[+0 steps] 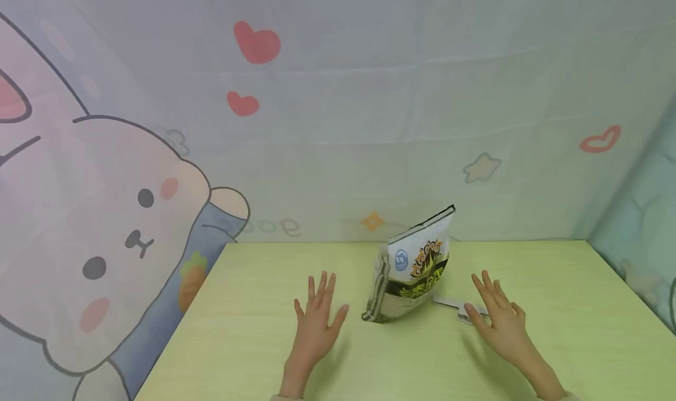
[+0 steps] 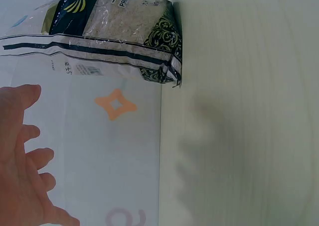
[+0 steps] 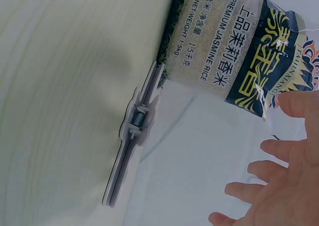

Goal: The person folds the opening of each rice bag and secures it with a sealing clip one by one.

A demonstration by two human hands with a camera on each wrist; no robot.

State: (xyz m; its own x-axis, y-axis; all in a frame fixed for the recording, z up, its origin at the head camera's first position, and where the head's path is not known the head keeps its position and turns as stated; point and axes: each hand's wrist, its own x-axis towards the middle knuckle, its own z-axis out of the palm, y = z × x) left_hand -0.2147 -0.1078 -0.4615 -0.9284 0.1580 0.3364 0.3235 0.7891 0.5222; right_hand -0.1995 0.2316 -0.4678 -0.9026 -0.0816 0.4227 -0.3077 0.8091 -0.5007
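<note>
A bag of jasmine rice stands upright on the table, leaning a little, its flattened top edge rising to the right. Beside its lower right side lies a pale bag clip; the right wrist view shows this long clip with a metal spring at its middle. My left hand hovers left of the bag, fingers spread and touching nothing. To the right, my right hand is held over the table with fingers extended, hiding part of the clip in the head view. Neither hand holds anything.
The light wooden table ends at a far edge behind the bag. Beyond it hangs a printed cloth backdrop with a cartoon rabbit on the left, and another patterned cloth borders the right side.
</note>
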